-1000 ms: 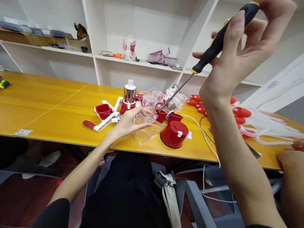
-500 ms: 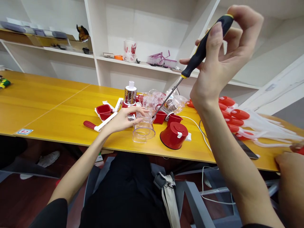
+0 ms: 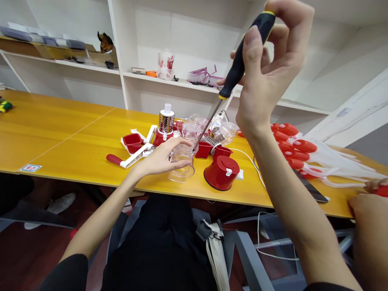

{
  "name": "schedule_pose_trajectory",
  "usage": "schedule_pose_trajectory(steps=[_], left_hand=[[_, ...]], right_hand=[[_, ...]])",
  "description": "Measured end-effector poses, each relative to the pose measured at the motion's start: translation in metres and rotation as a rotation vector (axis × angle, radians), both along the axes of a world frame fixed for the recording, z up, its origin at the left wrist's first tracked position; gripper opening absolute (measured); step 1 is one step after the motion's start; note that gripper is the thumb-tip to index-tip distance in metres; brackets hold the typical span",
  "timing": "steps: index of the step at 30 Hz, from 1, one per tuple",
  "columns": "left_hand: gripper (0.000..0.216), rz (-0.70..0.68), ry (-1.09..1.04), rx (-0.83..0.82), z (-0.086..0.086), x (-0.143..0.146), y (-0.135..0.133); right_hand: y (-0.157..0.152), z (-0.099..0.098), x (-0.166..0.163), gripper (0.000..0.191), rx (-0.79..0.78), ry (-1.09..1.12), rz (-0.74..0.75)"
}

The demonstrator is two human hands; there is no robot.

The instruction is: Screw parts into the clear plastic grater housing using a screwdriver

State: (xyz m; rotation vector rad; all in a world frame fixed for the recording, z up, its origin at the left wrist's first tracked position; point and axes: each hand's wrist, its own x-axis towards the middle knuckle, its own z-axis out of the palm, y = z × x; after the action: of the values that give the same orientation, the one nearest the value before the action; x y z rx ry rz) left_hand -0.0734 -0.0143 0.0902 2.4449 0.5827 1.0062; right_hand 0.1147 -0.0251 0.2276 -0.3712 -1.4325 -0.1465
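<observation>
My left hand [image 3: 162, 158] grips a clear plastic housing [image 3: 181, 165] standing on the yellow table [image 3: 75, 145]. My right hand [image 3: 269, 72] is raised high and holds a black and yellow screwdriver [image 3: 239, 60] by its handle. The metal shaft slants down and its tip sits at the top of the clear housing. A red round base [image 3: 222, 172] lies just right of the housing. A steel grater drum [image 3: 165, 121] stands upright on a red part behind my left hand.
A red-handled white crank [image 3: 127, 159], a small red cup [image 3: 132, 141] and several clear parts [image 3: 209, 125] lie on the table. Red-tipped white pieces [image 3: 306, 151] are piled at right. Another person's hand [image 3: 368, 210] is at the right edge. White shelves [image 3: 182, 79] stand behind.
My right hand has moved left with the screwdriver, which now stands steeper. My left hand has turned the clear housing from lying on its side to upright.
</observation>
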Motion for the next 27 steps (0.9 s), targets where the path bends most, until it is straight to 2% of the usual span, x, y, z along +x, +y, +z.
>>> schedule_pose_trajectory(steps=[4,7,14,17,22,27], left_hand=[[0.052,-0.074,-0.063,-0.041,-0.007,-0.003,0.013],[0.057,-0.11,-0.127,-0.011,-0.014,0.0,0.019],[0.066,-0.094,-0.188,0.029,-0.025,0.009,0.026],[0.065,-0.119,-0.193,0.035,-0.026,0.009,0.029],[0.065,-0.119,-0.259,0.016,-0.033,0.013,0.034],[0.052,-0.099,-0.395,-0.005,-0.04,0.02,0.034]], right_hand=[[0.001,0.001,-0.004,0.026,-0.007,-0.022,0.041],[0.007,0.002,-0.006,0.031,-0.008,-0.024,0.078],[0.022,0.004,-0.004,0.04,-0.194,-0.108,0.14],[0.023,0.003,0.001,0.04,-0.277,-0.147,0.22],[0.018,-0.002,-0.01,0.04,-0.355,-0.034,0.371],[0.012,-0.003,-0.033,0.033,-0.275,0.046,0.252]])
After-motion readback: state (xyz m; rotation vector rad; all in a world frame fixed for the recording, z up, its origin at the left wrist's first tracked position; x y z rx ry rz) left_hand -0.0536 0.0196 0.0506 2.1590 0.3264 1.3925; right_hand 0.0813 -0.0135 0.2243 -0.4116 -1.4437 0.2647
